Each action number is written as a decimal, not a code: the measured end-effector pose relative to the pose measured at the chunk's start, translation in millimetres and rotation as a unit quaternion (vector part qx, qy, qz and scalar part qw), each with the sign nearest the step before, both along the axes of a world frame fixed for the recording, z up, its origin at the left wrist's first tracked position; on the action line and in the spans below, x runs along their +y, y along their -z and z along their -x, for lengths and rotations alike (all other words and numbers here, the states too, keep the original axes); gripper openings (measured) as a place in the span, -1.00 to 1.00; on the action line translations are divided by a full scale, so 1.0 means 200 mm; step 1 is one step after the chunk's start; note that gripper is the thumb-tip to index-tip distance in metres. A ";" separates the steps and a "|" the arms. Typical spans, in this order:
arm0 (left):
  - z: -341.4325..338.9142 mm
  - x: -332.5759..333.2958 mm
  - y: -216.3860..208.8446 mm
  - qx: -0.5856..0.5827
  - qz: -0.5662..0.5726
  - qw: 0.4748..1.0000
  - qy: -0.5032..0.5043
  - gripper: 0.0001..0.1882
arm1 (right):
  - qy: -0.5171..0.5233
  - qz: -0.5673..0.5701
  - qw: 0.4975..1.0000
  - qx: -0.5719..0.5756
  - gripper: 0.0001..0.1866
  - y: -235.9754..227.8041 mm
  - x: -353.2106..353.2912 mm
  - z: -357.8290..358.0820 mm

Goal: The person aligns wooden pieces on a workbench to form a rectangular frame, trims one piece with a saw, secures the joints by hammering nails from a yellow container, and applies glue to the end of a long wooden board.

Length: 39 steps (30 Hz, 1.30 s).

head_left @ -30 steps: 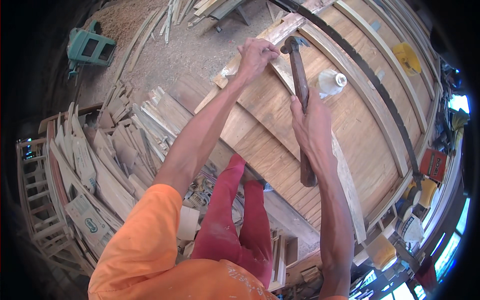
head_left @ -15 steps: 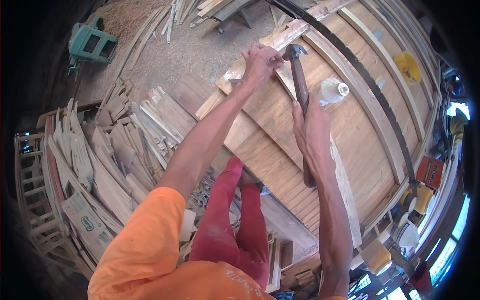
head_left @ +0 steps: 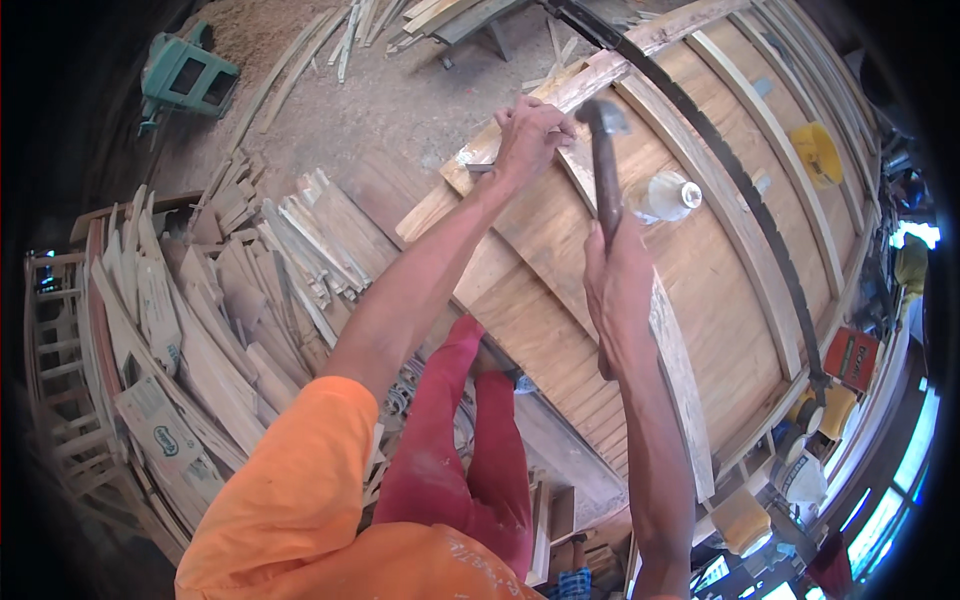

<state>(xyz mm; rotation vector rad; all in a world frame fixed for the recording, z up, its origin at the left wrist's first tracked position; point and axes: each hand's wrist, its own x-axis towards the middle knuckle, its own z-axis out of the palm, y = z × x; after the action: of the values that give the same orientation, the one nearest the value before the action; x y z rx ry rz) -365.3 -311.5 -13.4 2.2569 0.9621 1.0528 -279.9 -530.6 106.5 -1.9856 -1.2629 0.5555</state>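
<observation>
My right hand [head_left: 624, 270] is wrapped around the dark handle of a claw hammer [head_left: 606, 175], whose head is smeared by motion. The hammer head hovers just right of my left hand [head_left: 532, 142], over the far end of a light wooden strip [head_left: 682, 385]. My left fingers are pinched together at that end; whatever they hold is too small to make out. Under the strip lies a wide plywood panel [head_left: 735, 290] with more strips across it. A whitish plastic bottle [head_left: 665, 198] rests on the panel, right of the hammer.
A long dark bar [head_left: 700, 115] curves across the panel. Beyond it sits a yellow round container [head_left: 816, 155]. Scrap boards [head_left: 210, 340] are heaped at the left. A green machine [head_left: 188, 82] stands on the dusty floor at far left. A red box [head_left: 851, 358] is at the right edge.
The hammer head has blurred and dipped slightly, and my right hand has shifted a little lower in the picture. My left hand keeps its pinch at the strip's end. The view has shifted slightly.
</observation>
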 end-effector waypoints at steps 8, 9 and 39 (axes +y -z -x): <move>0.03 -0.06 -0.10 0.010 0.026 1.000 -0.009 -0.66 | 0.035 -0.002 0.999 0.003 -0.74 -0.18 -0.12 -0.02; 0.02 -0.11 -0.14 -0.040 -0.001 0.999 -0.036 -0.56 | 0.026 -0.019 0.999 0.014 -0.72 -0.23 -0.16 -0.03; -0.54 -1.41 0.28 -0.223 0.399 0.862 0.218 -0.56 | 0.002 0.073 0.991 -0.110 -0.71 0.01 -0.02 -0.10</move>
<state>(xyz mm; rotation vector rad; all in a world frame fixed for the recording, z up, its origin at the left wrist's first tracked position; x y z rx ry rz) -256.6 -594.3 -69.5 1.3555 0.5000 0.7210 -259.1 -533.7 104.3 -2.2190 -1.3838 0.4473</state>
